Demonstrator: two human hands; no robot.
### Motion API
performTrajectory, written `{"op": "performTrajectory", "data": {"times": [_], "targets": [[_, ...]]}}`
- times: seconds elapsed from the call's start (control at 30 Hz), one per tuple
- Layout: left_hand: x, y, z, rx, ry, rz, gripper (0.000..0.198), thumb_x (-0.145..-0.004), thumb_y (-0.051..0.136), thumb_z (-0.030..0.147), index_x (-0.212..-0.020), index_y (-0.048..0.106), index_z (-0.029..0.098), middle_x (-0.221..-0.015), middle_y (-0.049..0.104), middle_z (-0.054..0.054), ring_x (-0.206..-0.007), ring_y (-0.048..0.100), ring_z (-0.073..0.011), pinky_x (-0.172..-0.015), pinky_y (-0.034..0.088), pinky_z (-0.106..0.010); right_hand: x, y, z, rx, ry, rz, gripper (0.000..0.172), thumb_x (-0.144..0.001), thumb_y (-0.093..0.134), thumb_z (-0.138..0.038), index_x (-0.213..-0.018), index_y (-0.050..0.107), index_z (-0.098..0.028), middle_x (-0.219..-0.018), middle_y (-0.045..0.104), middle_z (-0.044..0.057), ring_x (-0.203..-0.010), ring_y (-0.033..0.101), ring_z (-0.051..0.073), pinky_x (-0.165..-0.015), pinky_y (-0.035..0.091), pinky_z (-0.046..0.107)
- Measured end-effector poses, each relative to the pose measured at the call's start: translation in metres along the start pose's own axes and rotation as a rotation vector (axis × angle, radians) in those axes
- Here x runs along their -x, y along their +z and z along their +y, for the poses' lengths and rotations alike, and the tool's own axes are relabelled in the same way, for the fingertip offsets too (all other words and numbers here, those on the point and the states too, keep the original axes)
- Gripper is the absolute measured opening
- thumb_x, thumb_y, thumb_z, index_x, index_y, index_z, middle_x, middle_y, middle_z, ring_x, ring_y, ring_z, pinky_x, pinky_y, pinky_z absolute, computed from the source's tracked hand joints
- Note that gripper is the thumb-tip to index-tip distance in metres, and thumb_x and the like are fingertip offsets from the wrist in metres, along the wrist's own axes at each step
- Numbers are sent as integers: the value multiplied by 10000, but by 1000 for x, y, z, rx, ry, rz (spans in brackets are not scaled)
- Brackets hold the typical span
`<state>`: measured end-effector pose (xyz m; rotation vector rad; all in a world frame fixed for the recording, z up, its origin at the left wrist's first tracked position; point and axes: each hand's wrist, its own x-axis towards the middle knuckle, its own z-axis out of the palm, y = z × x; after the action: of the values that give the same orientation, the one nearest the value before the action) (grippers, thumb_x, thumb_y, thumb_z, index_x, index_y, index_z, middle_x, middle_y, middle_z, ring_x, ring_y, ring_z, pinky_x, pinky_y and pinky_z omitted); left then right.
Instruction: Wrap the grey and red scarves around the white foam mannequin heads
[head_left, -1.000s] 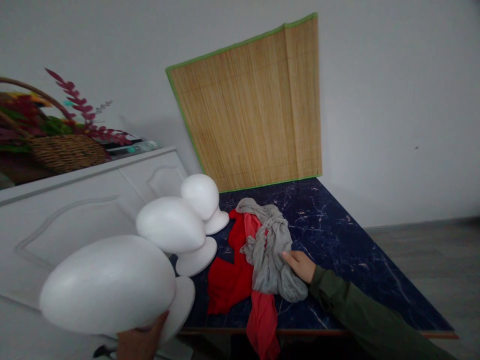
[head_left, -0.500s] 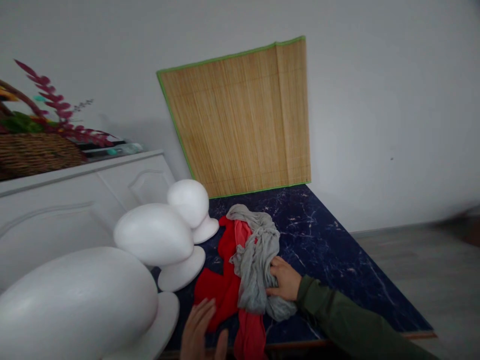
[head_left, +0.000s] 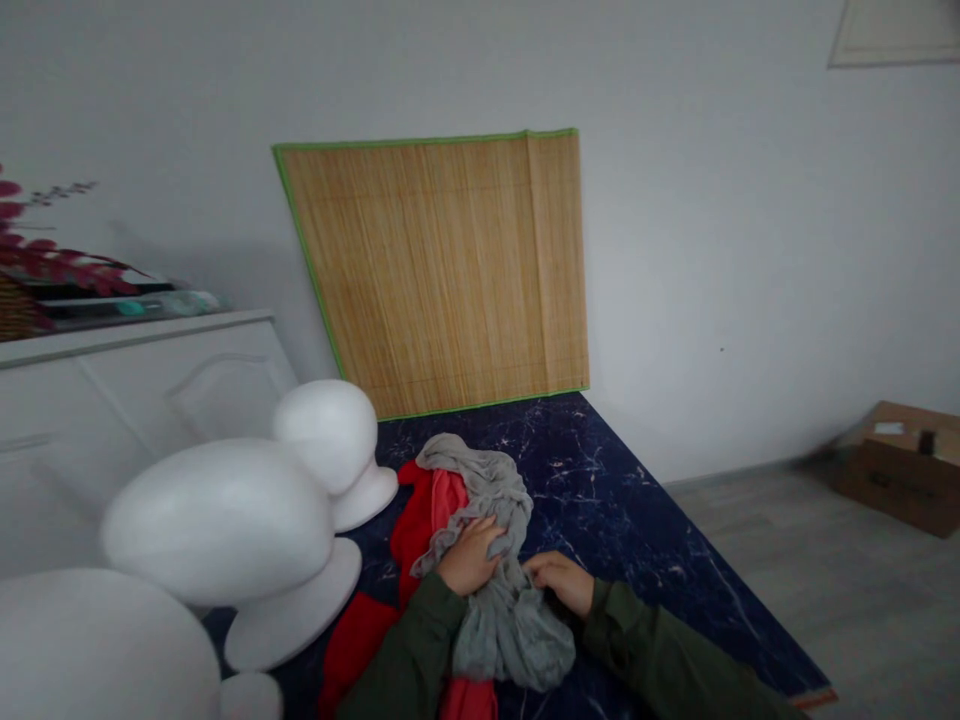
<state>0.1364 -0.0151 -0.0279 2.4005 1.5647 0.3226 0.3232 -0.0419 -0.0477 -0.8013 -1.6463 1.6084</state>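
Note:
A crumpled grey scarf (head_left: 510, 640) lies in a long heap on the table, over red cloth (head_left: 405, 540) that shows along its left side and below it. Around the middle of the scarf my left hand (head_left: 471, 556) is closed, its fingers pressed into the folds. My right hand (head_left: 564, 582) pinches the scarf's right edge between thumb and fingers. Both hands sit close together, with dark green sleeves behind them. Part of the red cloth is hidden under the scarf and the left sleeve.
White head-shaped forms on round bases (head_left: 217, 520) stand in a row at the left. The dark blue marbled table (head_left: 600, 480) runs back to a bamboo mat (head_left: 442, 270) against the wall. A white cabinet (head_left: 187, 370) is behind the forms; a cardboard box (head_left: 900, 470) sits on the floor.
My left hand has come up from the table's front edge onto the scarf and closed on it. The right hand now pinches the scarf's edge. The view has shifted to the right.

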Motion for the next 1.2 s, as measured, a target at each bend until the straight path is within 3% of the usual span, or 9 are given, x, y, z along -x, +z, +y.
{"op": "performTrajectory", "data": {"times": [0.1, 0.27, 0.63, 0.7, 0.83, 0.9, 0.97, 1.07, 1.2], "targets": [[11, -10, -20, 11, -12, 7, 420, -665, 498, 154, -1077, 574, 170, -1297, 454, -124, -1224, 375, -232, -1033, 269, -408, -4, -8, -3, -293, 92, 29, 207, -579, 498, -247, -682, 643, -142, -739, 647, 44, -734, 580, 178, -719, 414, 283], [16, -20, -35, -4, -62, 42, 396, -648, 461, 121, -1022, 587, 153, -1246, 501, -137, -1182, 429, -210, -1004, 324, -361, -6, -23, -5, -605, 266, -76, 258, -666, 495, -308, -825, 614, -143, -945, 628, 90, -840, 595, 194, -699, 444, 317], [15, -16, -29, -3, -45, 70, 389, -667, 444, 123, -1034, 572, 134, -1215, 520, -143, -1189, 416, -217, -1016, 300, -384, -7, -12, -3, -386, 315, 66, 308, -446, 730, -156, -640, 492, -135, -802, 617, 21, -673, 592, 113, -587, 444, 215], [15, -17, -29, -2, -50, 68, 393, -666, 445, 128, -1038, 570, 125, -1224, 510, -152, -1191, 413, -225, -1015, 301, -389, -2, -13, -3, -394, 326, -91, 353, -459, 761, -172, -725, 532, -134, -858, 602, 21, -691, 591, 109, -590, 457, 216], [15, -17, -28, -6, -50, 65, 407, -647, 451, 129, -1036, 571, 116, -1231, 502, -157, -1194, 409, -235, -1019, 293, -392, 13, -8, -3, -496, 458, -690, 533, -517, 782, -225, -998, 562, -158, -1030, 556, 67, -855, 581, 148, -660, 502, 262], [15, -17, -28, -9, -50, 66, 414, -638, 452, 125, -1033, 572, 116, -1234, 500, -156, -1194, 409, -236, -1018, 295, -389, 18, -1, 0, -517, 476, -823, 522, -527, 782, -218, -998, 570, -145, -1050, 553, 81, -892, 575, 150, -679, 508, 255], [15, -18, -27, -12, -51, 66, 418, -637, 452, 124, -1037, 573, 115, -1237, 498, -155, -1195, 409, -234, -1016, 299, -380, 18, 4, 3, -515, 488, -796, 463, -542, 771, -219, -957, 584, -132, -998, 580, 78, -849, 596, 149, -654, 519, 256], [16, -18, -27, -16, -49, 63, 416, -647, 452, 127, -1045, 570, 115, -1239, 496, -154, -1195, 409, -229, -1015, 300, -374, 12, 6, 9, -513, 540, -594, 364, -529, 748, -231, -840, 594, -122, -741, 626, 28, -624, 616, 125, -519, 523, 230], [15, -17, -28, -21, -52, 56, 413, -650, 450, 120, -1045, 568, 120, -1240, 495, -152, -1196, 406, -230, -1019, 293, -386, 7, 4, 14, -467, 590, -484, 265, -457, 720, -165, -673, 574, -118, -431, 513, -64, -333, 476, 59, -317, 401, 123]]}}
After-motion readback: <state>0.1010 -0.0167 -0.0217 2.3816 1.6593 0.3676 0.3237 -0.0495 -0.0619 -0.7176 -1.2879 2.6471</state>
